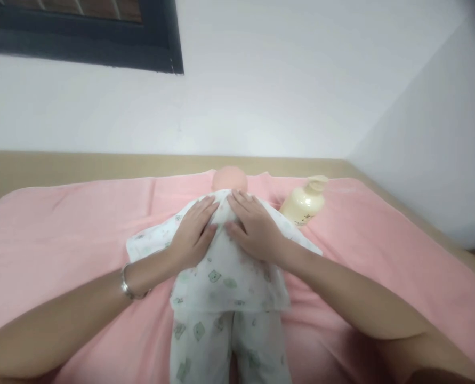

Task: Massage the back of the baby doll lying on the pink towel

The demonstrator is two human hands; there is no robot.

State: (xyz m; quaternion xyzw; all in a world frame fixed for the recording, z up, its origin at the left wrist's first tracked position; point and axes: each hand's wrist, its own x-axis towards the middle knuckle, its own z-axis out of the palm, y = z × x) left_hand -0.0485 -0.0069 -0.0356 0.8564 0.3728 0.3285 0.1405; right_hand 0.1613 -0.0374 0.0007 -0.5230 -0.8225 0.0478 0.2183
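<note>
The fingers of the left hand (193,229) are straight and nearly together, those of the right hand (255,226) slightly spread; both thumbs stand apart, pinching nothing. The palms rest on the upper torso of the doll (230,282), one either side of its midline, neither hand nearer. The doll lies directly beneath them, its long axis running from its head (230,177), just beyond the fingertips, back toward the wearer. A pump bottle (304,202) sits just right of the doll's shoulder; pink cloth (101,218) spreads under the doll.
</note>
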